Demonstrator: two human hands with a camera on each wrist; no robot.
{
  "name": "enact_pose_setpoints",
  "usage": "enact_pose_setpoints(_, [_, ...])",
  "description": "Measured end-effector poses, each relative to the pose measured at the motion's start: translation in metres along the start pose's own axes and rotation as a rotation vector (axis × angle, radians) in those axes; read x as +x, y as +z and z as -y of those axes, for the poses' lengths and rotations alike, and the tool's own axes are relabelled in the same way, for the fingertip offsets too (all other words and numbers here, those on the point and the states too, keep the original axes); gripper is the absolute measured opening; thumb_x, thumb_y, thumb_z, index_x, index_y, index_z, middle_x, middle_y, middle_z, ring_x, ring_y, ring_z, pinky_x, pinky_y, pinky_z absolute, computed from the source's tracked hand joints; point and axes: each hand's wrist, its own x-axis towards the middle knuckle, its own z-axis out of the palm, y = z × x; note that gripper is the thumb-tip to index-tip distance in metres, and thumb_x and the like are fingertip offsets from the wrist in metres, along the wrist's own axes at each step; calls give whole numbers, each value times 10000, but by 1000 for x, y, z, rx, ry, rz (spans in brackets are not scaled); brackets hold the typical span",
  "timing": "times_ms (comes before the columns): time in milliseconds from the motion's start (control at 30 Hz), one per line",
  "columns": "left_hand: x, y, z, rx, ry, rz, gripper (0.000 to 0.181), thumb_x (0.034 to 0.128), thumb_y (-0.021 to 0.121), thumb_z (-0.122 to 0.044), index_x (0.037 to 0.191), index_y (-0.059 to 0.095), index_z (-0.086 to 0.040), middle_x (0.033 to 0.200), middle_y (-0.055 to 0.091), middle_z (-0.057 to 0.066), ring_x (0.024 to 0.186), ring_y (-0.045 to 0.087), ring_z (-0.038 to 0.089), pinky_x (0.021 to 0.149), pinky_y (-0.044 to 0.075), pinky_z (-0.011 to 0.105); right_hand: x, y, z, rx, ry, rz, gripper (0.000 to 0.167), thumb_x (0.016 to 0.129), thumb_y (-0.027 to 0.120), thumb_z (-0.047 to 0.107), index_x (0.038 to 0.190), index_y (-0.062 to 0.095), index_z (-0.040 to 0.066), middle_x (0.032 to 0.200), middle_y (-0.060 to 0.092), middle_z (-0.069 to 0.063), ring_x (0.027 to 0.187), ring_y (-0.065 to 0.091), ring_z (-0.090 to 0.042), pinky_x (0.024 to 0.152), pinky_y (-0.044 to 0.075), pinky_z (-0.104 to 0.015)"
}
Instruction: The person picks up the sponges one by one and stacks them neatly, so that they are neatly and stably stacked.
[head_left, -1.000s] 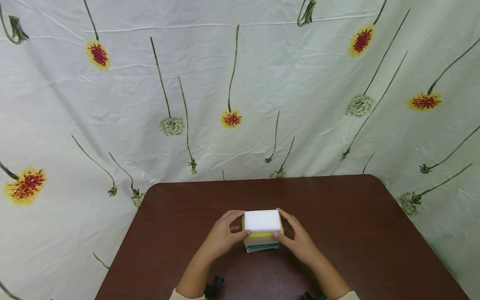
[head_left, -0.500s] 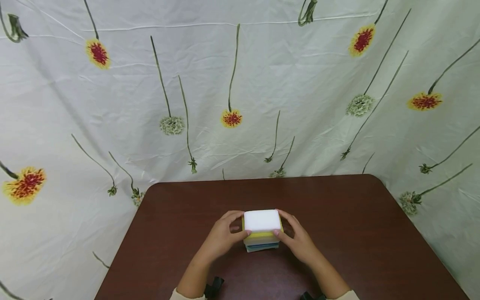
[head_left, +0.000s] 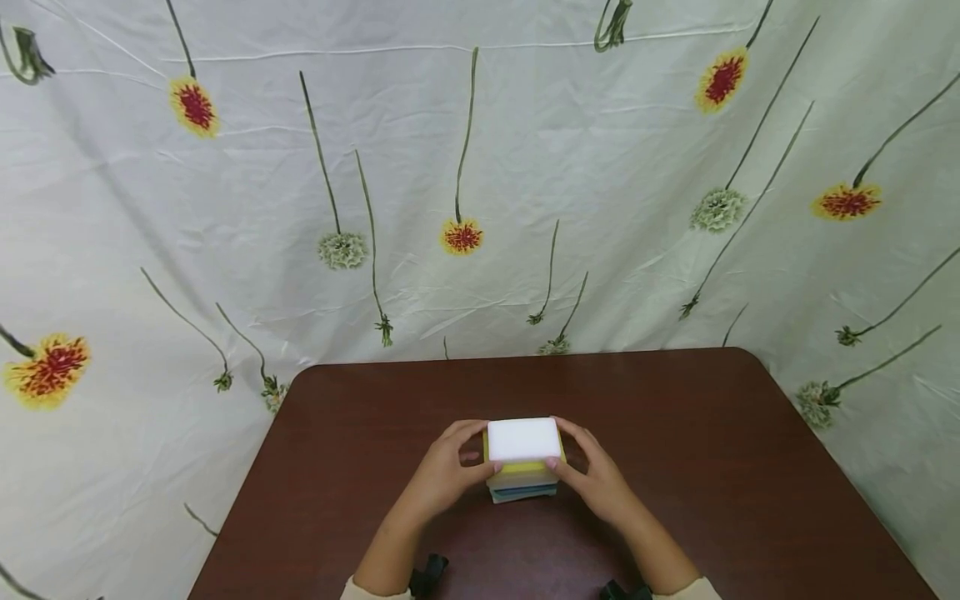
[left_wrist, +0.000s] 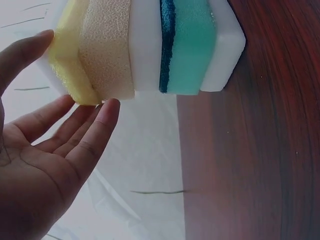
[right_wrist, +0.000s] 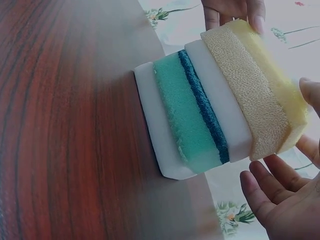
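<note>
Sponges stand stacked on the table. From the bottom up come a white sponge (right_wrist: 159,125), a teal sponge (right_wrist: 182,112) with a dark blue scouring layer, another white sponge (right_wrist: 218,100), a beige sponge (right_wrist: 245,90) and a yellow sponge (head_left: 525,468). A white sponge (head_left: 523,440) tops the pile. My left hand (head_left: 442,467) holds the yellow sponge's left end, thumb at the front corner and fingers behind. On its right end, my right hand (head_left: 600,479) grips likewise. The lower fingers of both hands spread beside the beige layer. The pile's back is hidden.
The dark brown table (head_left: 375,400) has rounded far corners. Behind it hangs a white cloth (head_left: 405,183) printed with flowers. A black strap (head_left: 429,575) is on the left wrist, and another black strap (head_left: 622,592) on the right.
</note>
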Motion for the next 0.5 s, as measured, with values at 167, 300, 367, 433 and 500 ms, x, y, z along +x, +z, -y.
enact_pose_setpoints(167, [0,0,-1,1,-3,8,701,861,820,-237,1470,513,-72,1481,497,132,1204,636,340,964,562,393,-1,-3,1,32,18,21,668,936,738,226,1531,434,234,1484,479,-115,1262,567,-304,999,523,-319])
enact_pose_setpoints(300, [-3,-2,-4,2,-7,0,751,847,833,-275,1498,490,-127,1500,479,127,1196,635,353,973,557,440,0,-5,3,47,-11,18,682,929,746,215,1526,423,280,1500,466,-118,1295,535,-330,1007,519,-310])
enact_pose_setpoints(367, [-4,-4,-7,-6,-9,-15,747,843,836,-295,1496,497,-161,1493,487,107,1191,639,345,980,551,457,1,-6,4,56,-44,4,678,924,751,188,1519,434,256,1484,485,-129,1317,515,-328,1019,514,-303])
enact_pose_setpoints(433, [-6,-7,-10,-15,-12,-38,728,844,833,-325,1485,512,-204,1474,509,74,1197,638,319,990,546,459,3,-7,6,62,-74,-14,671,920,753,163,1511,444,234,1461,507,-136,1331,506,-324,1029,506,-288])
enact_pose_setpoints(500, [-8,-10,-13,-20,-19,-65,692,855,816,-371,1472,522,-262,1458,526,38,1192,642,293,989,548,441,4,-9,8,61,-95,-33,653,925,745,152,1504,452,227,1442,521,-120,1325,518,-318,1031,501,-272])
